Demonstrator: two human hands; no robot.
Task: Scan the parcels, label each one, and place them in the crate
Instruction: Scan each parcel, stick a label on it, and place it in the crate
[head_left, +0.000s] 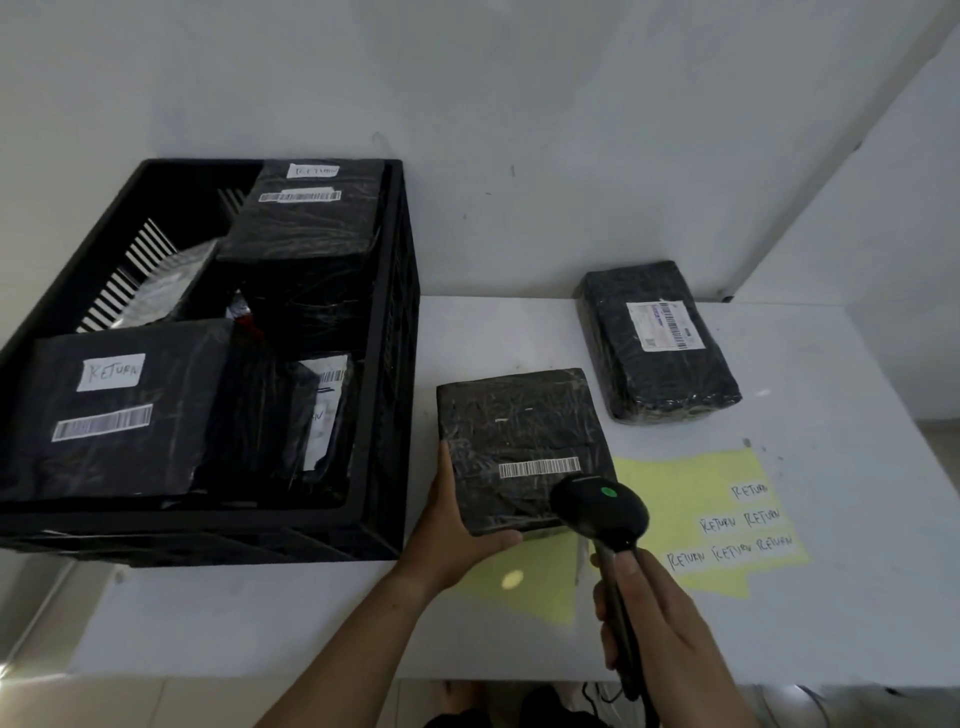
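Black film-wrapped parcel (519, 426), barcode up, just beside black crate (402, 364); second parcel (670, 387) farther back.

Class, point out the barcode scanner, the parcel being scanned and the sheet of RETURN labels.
barcode scanner (597, 512): head view, its black head.
parcel being scanned (519, 431): head view, middle of top face.
sheet of RETURN labels (675, 483): head view, bare yellow backing.

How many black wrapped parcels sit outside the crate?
2. One black plastic-wrapped parcel, near the black plastic crate, is gripped by the left hand; the second parcel lies farther back right on the white table. None looks hidden.
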